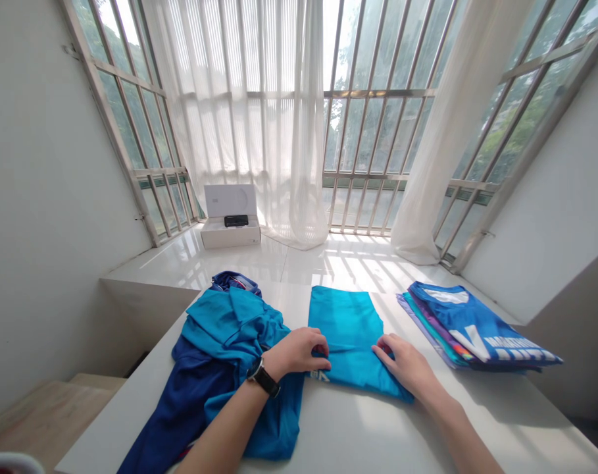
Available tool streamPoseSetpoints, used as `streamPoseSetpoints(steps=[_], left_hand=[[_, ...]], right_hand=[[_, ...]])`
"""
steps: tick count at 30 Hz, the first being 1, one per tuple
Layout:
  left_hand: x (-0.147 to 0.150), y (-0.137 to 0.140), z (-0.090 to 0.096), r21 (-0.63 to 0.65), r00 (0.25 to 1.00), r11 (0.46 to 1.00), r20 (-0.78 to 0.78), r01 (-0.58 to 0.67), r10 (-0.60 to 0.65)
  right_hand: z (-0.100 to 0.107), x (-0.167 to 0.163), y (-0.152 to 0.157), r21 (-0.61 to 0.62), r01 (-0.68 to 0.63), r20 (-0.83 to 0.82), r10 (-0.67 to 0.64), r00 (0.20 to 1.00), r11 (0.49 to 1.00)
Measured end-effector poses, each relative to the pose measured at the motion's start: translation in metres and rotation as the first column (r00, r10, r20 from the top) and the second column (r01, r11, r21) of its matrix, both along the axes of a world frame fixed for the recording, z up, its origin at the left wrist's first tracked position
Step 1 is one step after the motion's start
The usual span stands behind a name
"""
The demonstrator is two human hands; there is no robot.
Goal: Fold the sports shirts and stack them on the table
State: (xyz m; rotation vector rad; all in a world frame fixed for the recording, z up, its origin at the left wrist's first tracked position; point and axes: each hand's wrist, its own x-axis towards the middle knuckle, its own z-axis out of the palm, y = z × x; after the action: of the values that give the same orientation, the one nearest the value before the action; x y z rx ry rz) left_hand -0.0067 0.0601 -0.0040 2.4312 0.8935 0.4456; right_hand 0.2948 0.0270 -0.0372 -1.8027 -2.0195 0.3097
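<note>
A turquoise shirt lies folded into a flat rectangle on the white table, with part of some white lettering showing near its lower left corner. My left hand, a black-strapped watch on its wrist, has its fingers curled on the left edge of the shirt. At the right edge, my right hand pinches the cloth between thumb and fingers. A shallow crease runs across the shirt between the hands. Beside my left forearm is a loose heap of turquoise and dark blue clothes, partly hidden by that arm.
On the right is a stack of folded shirts, a blue one with white print on top. An opened white box holding a black object stands on the window ledge. White curtains hang before barred windows.
</note>
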Motion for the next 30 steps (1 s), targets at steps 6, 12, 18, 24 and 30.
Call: streamPoseSetpoints(steps=[6, 12, 18, 24, 30], left_hand=[[-0.012, 0.008, -0.001, -0.119, 0.999, 0.993, 0.054, 0.005, 0.001], [-0.014, 0.009, -0.004, -0.122, 0.996, 0.992, 0.082, -0.036, 0.046], [-0.012, 0.011, -0.009, -0.070, 0.996, 0.996, 0.071, -0.053, 0.058], [-0.007, 0.010, -0.009, 0.085, 0.985, 0.982, -0.010, -0.171, 0.172], [0.002, 0.004, -0.006, 0.265, 0.969, 0.953, -0.155, -0.146, 0.192]], right_hand=[[-0.001, 0.000, 0.000, -0.001, 0.004, 0.008, -0.004, 1.000, 1.000], [0.010, -0.005, -0.003, 0.167, -0.030, -0.019, 0.033, 0.999, 0.986], [0.018, -0.045, -0.020, 0.177, -0.267, -0.114, 0.289, 0.951, 0.947], [0.016, -0.078, -0.035, 0.017, -0.387, -0.074, 0.387, 0.919, 0.922], [0.016, -0.076, -0.030, -0.005, -0.354, 0.042, 0.354, 0.934, 0.935]])
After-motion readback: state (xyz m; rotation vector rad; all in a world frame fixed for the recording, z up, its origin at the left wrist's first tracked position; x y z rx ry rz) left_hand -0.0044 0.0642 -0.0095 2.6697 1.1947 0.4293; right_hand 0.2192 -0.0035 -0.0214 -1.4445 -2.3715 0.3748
